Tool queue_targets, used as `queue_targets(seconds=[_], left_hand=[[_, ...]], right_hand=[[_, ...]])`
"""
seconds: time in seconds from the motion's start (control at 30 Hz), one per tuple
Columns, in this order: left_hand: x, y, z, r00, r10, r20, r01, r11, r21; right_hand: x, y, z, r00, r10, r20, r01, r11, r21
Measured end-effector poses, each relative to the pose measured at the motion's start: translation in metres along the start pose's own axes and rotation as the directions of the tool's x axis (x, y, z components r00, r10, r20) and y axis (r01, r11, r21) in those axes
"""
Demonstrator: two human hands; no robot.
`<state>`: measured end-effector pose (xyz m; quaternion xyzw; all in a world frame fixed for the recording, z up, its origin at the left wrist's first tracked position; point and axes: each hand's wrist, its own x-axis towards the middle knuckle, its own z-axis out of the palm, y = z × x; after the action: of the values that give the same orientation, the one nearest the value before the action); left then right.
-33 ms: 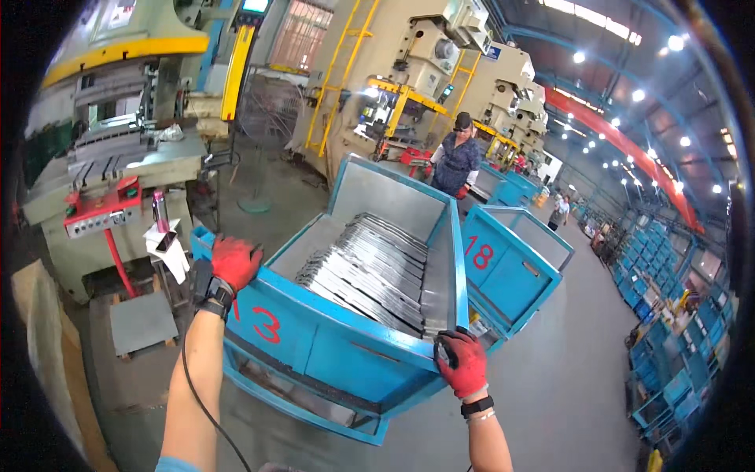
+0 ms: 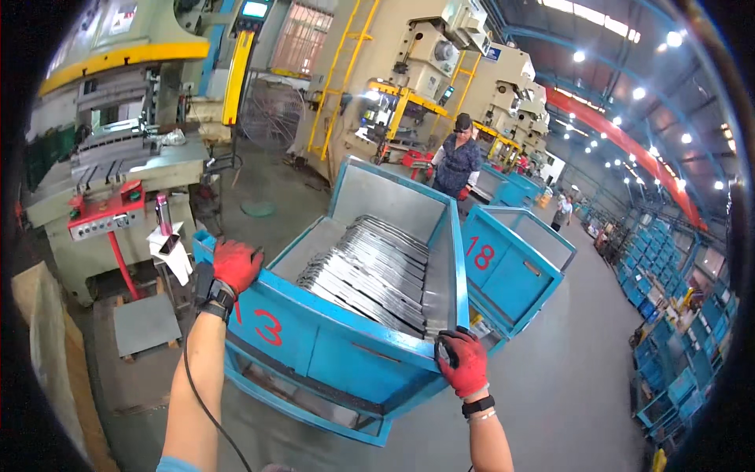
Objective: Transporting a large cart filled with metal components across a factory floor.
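Observation:
Before me stands a large blue metal bin (image 2: 350,311), with red painted marks on its near side. Inside it lies a row of thin silver metal parts (image 2: 370,263), closely stacked on edge. My left hand (image 2: 236,266), in a red glove, is closed on the bin's near left corner. At the near right corner my right hand (image 2: 464,362), also red-gloved with dark fingertips, grips the rim. Both arms reach forward, a dark band round each wrist. A black cable (image 2: 200,397) runs along my left forearm. The undersides of both grips are hidden.
A second blue bin (image 2: 511,271) stands just beyond on the right. Behind the bins is a person (image 2: 456,161) in dark clothing. Left are a press (image 2: 118,157) and a red control box (image 2: 106,216) on a post. Blue racks (image 2: 668,354) line the right side.

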<state>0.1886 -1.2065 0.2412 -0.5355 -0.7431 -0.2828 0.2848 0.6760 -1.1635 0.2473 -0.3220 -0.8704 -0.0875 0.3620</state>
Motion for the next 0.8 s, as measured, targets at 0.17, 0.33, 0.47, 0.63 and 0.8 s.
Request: queue_targets(seconds=[0.17,0.33,0.47,0.63,0.8], left_hand=[[-0.037,0.039,-0.032,0.994,-0.057,0.09,0.051,0.996,0.068],[-0.065,0.07,-0.056,0.996,0.039,0.079,-0.041,0.999,0.027],[-0.078,0.095,-0.106,0.948,-0.078,0.307,0.107,0.991,-0.078],[-0.079,0.099,-0.12,0.814,-0.213,0.54,0.185,0.977,0.107],[-0.099,0.124,-0.14,0.723,-0.15,0.674,0.082,0.988,0.133]], right_hand=[[-0.029,0.022,-0.03,1.0,0.0,-0.028,0.0,1.0,0.012],[-0.063,0.038,-0.062,0.989,0.102,-0.104,-0.099,0.994,0.037],[-0.076,0.04,-0.087,0.982,0.172,-0.084,-0.177,0.982,-0.065],[-0.104,0.057,-0.124,0.969,0.208,-0.129,-0.216,0.975,-0.047],[-0.135,0.07,-0.154,0.961,0.212,-0.18,-0.221,0.975,-0.033]])
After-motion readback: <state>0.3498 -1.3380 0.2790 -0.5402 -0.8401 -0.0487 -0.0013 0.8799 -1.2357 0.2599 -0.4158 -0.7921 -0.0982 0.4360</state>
